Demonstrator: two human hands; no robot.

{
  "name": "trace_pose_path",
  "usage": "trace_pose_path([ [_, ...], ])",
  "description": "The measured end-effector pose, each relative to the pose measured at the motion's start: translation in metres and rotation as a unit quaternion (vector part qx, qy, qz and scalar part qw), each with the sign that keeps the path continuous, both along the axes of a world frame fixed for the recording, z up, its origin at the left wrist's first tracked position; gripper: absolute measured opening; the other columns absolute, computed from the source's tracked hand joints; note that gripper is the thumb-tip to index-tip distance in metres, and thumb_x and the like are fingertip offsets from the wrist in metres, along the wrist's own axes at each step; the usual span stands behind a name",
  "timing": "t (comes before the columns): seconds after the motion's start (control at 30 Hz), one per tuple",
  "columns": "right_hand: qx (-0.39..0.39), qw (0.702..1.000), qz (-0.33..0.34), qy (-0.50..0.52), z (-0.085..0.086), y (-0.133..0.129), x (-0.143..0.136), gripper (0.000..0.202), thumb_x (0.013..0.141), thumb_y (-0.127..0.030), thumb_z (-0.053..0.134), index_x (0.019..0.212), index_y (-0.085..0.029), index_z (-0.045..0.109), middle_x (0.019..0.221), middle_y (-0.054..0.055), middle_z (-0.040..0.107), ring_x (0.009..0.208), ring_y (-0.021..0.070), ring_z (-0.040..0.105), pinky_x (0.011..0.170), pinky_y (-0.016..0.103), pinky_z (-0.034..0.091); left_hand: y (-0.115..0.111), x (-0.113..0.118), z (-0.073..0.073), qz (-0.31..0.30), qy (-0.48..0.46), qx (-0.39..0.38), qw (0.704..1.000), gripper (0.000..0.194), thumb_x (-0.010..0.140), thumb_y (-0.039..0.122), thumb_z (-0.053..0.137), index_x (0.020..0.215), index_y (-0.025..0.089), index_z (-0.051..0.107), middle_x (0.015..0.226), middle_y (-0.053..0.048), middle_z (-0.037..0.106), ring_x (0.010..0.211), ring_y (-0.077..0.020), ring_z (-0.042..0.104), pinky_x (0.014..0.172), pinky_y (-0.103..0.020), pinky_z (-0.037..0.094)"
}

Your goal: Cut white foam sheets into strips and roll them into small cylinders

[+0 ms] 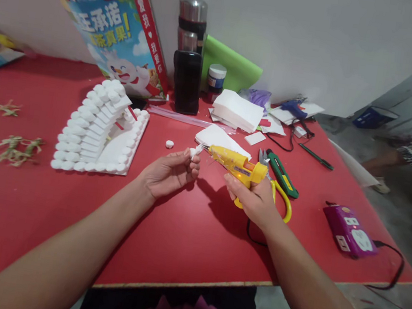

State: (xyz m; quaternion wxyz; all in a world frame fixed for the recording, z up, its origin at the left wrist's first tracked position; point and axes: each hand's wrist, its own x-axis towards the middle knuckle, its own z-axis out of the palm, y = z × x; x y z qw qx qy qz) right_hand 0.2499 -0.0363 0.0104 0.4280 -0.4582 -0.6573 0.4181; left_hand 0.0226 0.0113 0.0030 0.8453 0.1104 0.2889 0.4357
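Observation:
Between the fingertips of my left hand point(175, 170) is a small white piece point(193, 153), pinched above the red table point(179, 237). My right hand point(255, 197) grips a yellow glue gun point(231, 162), whose nozzle points left and meets or nearly meets the white piece. A similar white lump point(169, 144) lies on the table just behind my left hand. Farther left stands a white model point(97, 134) with a stepped, curved part and a border of rounded white pieces.
Behind are a black phone point(186, 82), a flask point(193, 9), jars point(216, 76) and a printed bag point(123, 35). Scissors point(287, 202), a green cutter point(282, 173) and a purple power socket point(350, 231) lie right. Straw figures point(18, 149) lie left.

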Motion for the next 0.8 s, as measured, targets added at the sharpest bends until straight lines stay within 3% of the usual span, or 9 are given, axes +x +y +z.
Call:
trace_pose_path([
  [0.23,-0.002,1.0,-0.026,0.009,-0.001,0.004,0.0,0.048,0.098,-0.053,0.063,0.064,-0.021,0.053,0.055,-0.002,0.049,0.05,0.012,0.044,0.049,0.029,0.033,0.0,0.001,0.001,-0.009,0.024,0.01,1.0,0.016,0.093,0.006,0.066,0.077,0.011,0.067,0.079,-0.006,0.065,0.065,-0.0105,0.063,0.066,-0.021,0.06],
  [0.4,-0.004,0.995,-0.094,-0.018,0.007,-0.001,0.011,0.049,0.095,-0.057,0.065,0.063,-0.021,0.057,0.057,0.001,0.056,0.053,0.014,0.05,0.052,0.029,0.039,0.0,0.0,-0.001,-0.003,0.031,0.033,0.999,0.014,0.09,0.005,0.071,0.078,0.011,0.07,0.078,-0.006,0.066,0.065,-0.0103,0.064,0.067,-0.021,0.061],
  [0.53,0.006,0.979,-0.187,-0.085,0.011,-0.008,0.047,0.046,0.092,-0.054,0.069,0.063,-0.02,0.064,0.061,0.004,0.062,0.056,0.016,0.054,0.055,0.031,0.042,-0.001,0.0,-0.001,-0.007,0.04,0.054,0.998,0.013,0.09,0.005,0.07,0.078,0.009,0.071,0.079,-0.007,0.067,0.064,-0.0101,0.064,0.067,-0.022,0.061],
  [0.6,0.0,0.968,-0.237,-0.087,0.007,-0.008,0.075,0.039,0.092,-0.053,0.07,0.074,-0.019,0.072,0.062,0.004,0.064,0.055,0.0166,0.054,0.053,0.031,0.041,-0.002,0.0,-0.001,-0.009,0.045,0.063,0.997,0.013,0.09,0.005,0.07,0.078,0.008,0.072,0.079,-0.007,0.067,0.064,-0.01,0.064,0.067,-0.022,0.061],
  [0.8,-0.008,0.903,-0.424,-0.071,-0.025,0.003,0.144,0.037,0.079,-0.051,0.081,0.077,-0.014,0.077,0.066,0.007,0.07,0.06,0.0196,0.063,0.052,0.031,0.047,-0.004,0.002,0.0,-0.022,0.058,0.087,0.994,0.01,0.086,0.007,0.077,0.077,0.008,0.071,0.079,-0.007,0.068,0.065,-0.01,0.064,0.068,-0.021,0.061],
])
